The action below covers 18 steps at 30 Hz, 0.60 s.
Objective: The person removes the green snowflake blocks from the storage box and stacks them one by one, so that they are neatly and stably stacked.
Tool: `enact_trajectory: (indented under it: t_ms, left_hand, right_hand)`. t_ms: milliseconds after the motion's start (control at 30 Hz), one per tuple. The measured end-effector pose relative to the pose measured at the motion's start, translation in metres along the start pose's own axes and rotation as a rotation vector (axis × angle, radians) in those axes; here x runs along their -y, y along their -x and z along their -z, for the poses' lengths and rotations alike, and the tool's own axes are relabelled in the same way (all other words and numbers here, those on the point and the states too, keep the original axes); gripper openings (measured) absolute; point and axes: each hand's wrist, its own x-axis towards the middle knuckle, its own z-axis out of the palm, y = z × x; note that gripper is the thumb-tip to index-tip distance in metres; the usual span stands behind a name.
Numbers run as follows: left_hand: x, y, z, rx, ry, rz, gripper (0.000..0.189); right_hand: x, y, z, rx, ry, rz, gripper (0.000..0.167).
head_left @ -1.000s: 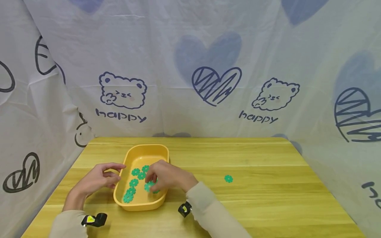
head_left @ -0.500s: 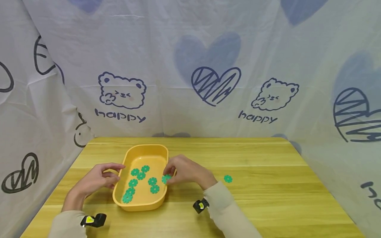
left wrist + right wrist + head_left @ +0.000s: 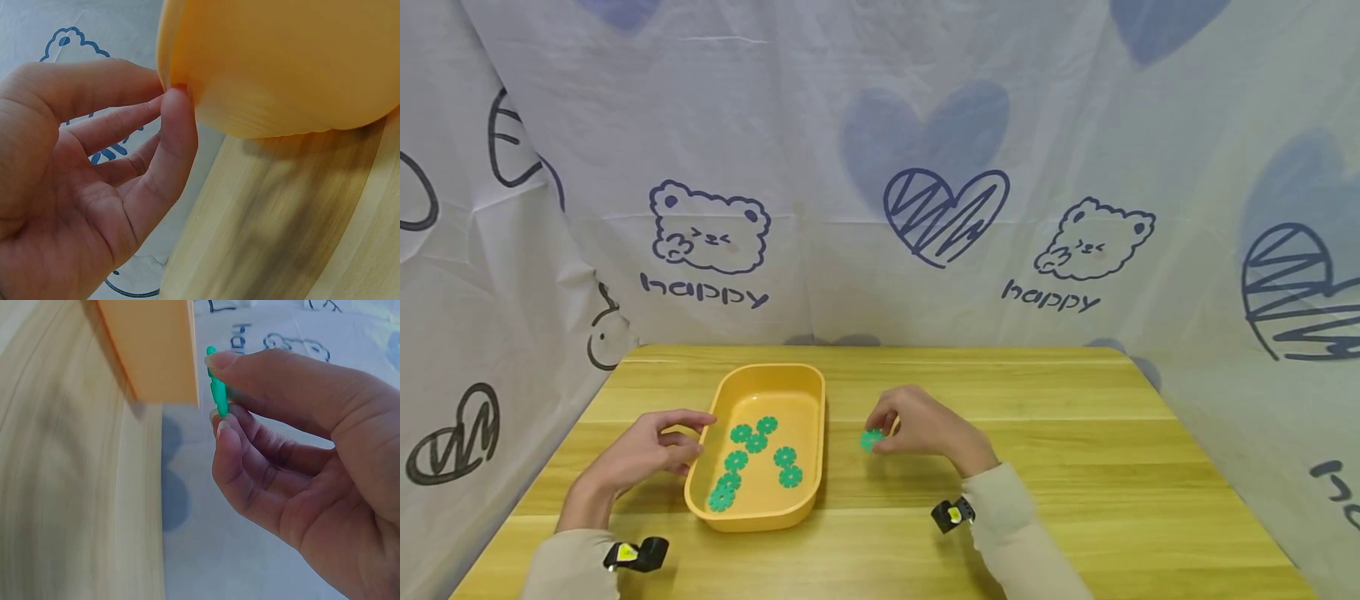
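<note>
A yellow tray [image 3: 752, 523] stands on the left part of the table. Several green snowflake discs [image 3: 736, 461] lie inside it, some overlapping. At the tray's left side is my left hand [image 3: 643, 450], its relaxed fingertips [image 3: 178, 115] touching the tray's wall [image 3: 262, 75]. My right hand [image 3: 925, 421], to the right of the tray, pinches one green snowflake disc [image 3: 871, 440] between thumb and fingertips. That disc [image 3: 217, 387] appears edge-on in the right wrist view. The hand holds it over the table, apart from the tray.
The wooden table [image 3: 1075, 400] spreads widely to the right. A white cloth [image 3: 850, 292] printed with hearts and bears closes off its back and sides. The spot where a single disc lay earlier is hidden behind my right wrist.
My right hand has come up out of the tray with a snowflake disc and moved right, past the tray's right rim. My left hand and the tray have stayed in place.
</note>
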Motion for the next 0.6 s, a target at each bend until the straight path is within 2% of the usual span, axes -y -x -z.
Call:
enact_trajectory:
  t_ms: [267, 467, 600]
  left_hand:
    - [-0.001, 0.0, -0.001, -0.003, -0.007, -0.001, 0.057]
    - [-0.001, 0.0, -0.001, -0.001, -0.011, 0.001, 0.056]
    - [-0.002, 0.001, -0.001, -0.001, -0.008, 0.003, 0.056]
  right_hand:
    - [-0.019, 0.026, 0.014, -0.037, 0.006, -0.068, 0.016]
    - [-0.039, 0.043, 0.021, -0.09, 0.03, -0.077, 0.008]
    - [-0.052, 0.051, 0.021, -0.091, 0.046, -0.085, 0.007]
